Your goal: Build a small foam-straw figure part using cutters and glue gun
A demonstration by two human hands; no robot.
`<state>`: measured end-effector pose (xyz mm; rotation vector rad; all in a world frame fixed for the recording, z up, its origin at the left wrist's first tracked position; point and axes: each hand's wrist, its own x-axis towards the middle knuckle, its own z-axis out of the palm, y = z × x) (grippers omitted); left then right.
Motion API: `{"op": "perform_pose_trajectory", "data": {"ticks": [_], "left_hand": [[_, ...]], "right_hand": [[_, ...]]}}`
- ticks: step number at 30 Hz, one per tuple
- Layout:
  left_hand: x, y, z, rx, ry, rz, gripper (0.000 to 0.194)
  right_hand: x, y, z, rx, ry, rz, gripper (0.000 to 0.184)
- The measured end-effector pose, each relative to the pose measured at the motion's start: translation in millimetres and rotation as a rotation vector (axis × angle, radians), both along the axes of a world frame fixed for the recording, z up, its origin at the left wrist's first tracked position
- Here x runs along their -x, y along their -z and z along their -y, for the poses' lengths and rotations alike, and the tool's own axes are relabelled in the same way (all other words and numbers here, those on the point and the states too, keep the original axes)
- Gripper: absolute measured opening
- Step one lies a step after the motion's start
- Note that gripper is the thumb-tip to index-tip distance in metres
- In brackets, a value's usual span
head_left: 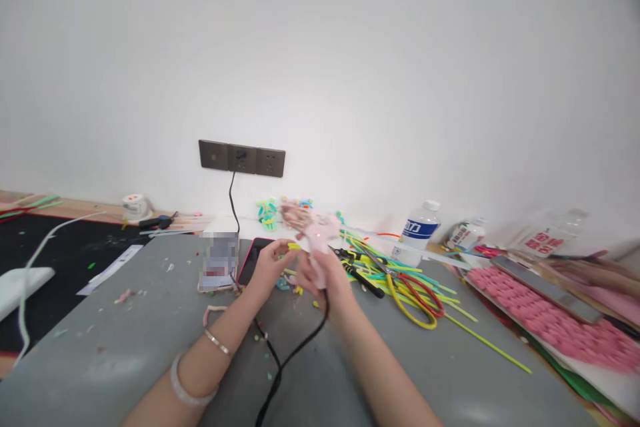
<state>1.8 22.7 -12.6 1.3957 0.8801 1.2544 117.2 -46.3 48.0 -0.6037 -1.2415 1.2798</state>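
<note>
In my right hand (323, 277) is a pale pink glue gun (320, 240), its black cord (300, 347) trailing down over the grey table. My left hand (270, 270) pinches a small yellow piece (294, 247), which looks like a bit of pipe cleaner, close beside the gun. The gun's tip is blurred and I cannot tell whether it touches the piece. Below and between the hands lie small blue and yellow bits (284, 283). A green and yellow figure (267, 213) stands behind, next to a blurred brownish-pink bundle (295, 213).
Right of my hands lie black-and-yellow pliers (365, 278), scissors (413, 300) and yellow-green pipe cleaners (460, 307). A water bottle (419, 233) stands behind them. A phone (547, 290) rests on pink woven material (590, 333). Left are a pink-edged phone (253, 260) and black mat (50, 267).
</note>
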Motion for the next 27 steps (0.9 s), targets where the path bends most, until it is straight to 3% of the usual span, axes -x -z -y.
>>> {"op": "perform_pose_trajectory", "data": {"ticks": [4,7,11,27], "left_hand": [[0,-5.2,4,-0.045,-0.054,-0.045,0.027],[-1,-9.6,9,-0.086,-0.045,-0.078,0.025],[-3,-11.9,11,-0.102,-0.044,-0.107,0.024],[-3,-14.3,13,-0.177,-0.049,-0.164,0.023]], "right_hand": [[-65,25.3,16,0.117,0.079,-0.065,0.039],[-87,45.1,22,0.184,0.025,0.015,0.039],[-89,56.0,24,0.194,-0.008,0.073,0.042],[-82,57.1,25,0.237,-0.039,0.112,0.041]]}}
